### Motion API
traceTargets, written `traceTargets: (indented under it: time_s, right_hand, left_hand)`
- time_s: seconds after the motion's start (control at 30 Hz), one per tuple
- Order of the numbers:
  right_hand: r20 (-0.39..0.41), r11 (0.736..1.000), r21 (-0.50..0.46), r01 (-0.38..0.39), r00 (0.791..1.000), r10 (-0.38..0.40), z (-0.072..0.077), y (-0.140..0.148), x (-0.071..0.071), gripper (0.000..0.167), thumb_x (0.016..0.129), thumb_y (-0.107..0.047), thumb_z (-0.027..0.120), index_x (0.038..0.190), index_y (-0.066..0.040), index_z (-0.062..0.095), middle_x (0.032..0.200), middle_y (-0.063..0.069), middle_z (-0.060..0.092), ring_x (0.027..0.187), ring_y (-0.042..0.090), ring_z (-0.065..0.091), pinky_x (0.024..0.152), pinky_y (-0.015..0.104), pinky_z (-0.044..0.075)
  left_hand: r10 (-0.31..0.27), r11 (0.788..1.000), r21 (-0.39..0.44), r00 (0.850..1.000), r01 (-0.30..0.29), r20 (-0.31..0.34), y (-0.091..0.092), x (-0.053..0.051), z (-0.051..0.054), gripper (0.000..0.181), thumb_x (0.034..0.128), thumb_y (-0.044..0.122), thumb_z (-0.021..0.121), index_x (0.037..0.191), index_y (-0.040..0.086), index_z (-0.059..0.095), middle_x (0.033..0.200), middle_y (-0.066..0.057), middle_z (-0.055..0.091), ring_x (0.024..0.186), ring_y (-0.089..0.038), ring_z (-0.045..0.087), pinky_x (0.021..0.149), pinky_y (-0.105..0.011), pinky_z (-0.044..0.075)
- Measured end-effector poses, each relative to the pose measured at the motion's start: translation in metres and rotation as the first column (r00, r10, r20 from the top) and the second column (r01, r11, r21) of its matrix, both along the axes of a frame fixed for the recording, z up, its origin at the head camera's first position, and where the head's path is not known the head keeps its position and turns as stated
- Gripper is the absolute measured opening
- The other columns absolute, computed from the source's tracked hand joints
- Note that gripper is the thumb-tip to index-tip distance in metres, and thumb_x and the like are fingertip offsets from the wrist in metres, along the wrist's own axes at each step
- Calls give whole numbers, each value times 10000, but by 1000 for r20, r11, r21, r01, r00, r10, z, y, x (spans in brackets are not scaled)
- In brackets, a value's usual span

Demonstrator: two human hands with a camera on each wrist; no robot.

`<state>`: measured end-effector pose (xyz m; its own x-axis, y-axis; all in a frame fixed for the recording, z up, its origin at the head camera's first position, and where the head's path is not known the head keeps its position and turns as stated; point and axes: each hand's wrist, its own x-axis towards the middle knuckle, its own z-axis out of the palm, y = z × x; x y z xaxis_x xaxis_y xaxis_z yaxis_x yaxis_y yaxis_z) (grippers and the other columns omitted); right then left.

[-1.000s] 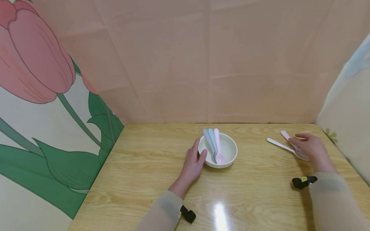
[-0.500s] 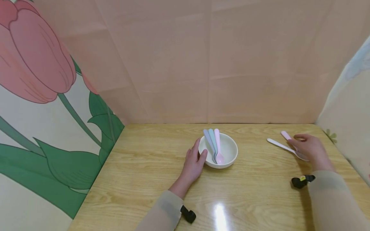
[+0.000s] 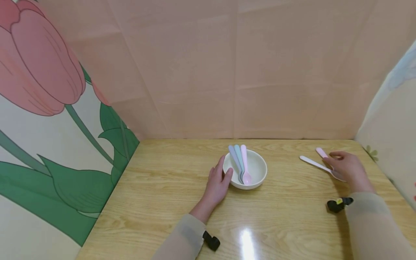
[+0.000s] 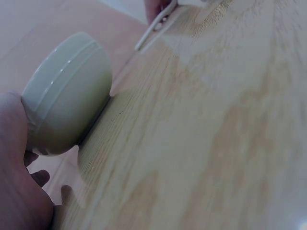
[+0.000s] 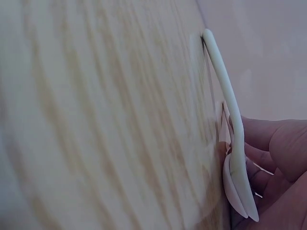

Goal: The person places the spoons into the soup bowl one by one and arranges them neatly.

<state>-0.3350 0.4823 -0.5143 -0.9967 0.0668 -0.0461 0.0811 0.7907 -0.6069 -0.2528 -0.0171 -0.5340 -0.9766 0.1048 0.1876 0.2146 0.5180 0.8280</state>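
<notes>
In the head view a white bowl (image 3: 256,169) stands on the wooden table, with a lavender spoon (image 3: 233,153), a mint spoon (image 3: 238,151) and a pink spoon (image 3: 245,162) leaning together inside. My left hand (image 3: 216,182) holds the bowl's left side, thumb at the near side and fingers along the outer wall (image 4: 72,91). Over at the right, my right hand (image 3: 351,168) pinches another pink spoon (image 3: 321,151) at its handle. A white spoon (image 3: 313,161) lies beside it, its head partly under the hand. In the right wrist view the white spoon (image 5: 223,76) partly covers the pink one (image 5: 232,187).
The wooden table (image 3: 156,187) ends at a pink cloth backdrop (image 3: 195,90). A tulip-printed panel (image 3: 48,144) borders the left, and a pale panel (image 3: 393,137) the right. Light glares on the table's near part (image 3: 247,242).
My right hand has shifted slightly left, its thumb and forefinger closing at the pink spoon's handle. The left hand, the bowl and the spoons in it stay put.
</notes>
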Motion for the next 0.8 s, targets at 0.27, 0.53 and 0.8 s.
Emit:
traceTargets:
  time_s: [0.27,0.53,0.8]
  right_hand:
    - [19,1000,-7,-1,1000,1,-2,5,-4,758,1118,-490,600,1515,145,485,1408,479,531,1201,630,553,909,654,491]
    - [33,1000,5,6,999,-6,-3,7,-5,732,1128,-472,578,1528,134,481,1422,473,505,1210,628,533,922,661,481]
    - [44,999,-39,19,999,-17,-3,8,-4,742,1119,-447,601,1538,150,464,1430,483,501,1214,608,550,823,445,483]
  left_hand:
    - [-5,1000,0,1000,5,-1,0,-1,-1,721,1176,537,421,1779,192,228,1747,-69,415,1595,-300,390,1363,-540,89]
    - [-9,1000,-2,1000,9,-9,0,-1,0,712,1180,524,426,1778,189,232,1745,-81,418,1596,-304,390,1363,-543,90]
    - [-8,1000,-8,1000,8,-7,0,-2,-1,719,1179,544,413,1780,198,224,1754,-78,403,1605,-301,379,1364,-540,86]
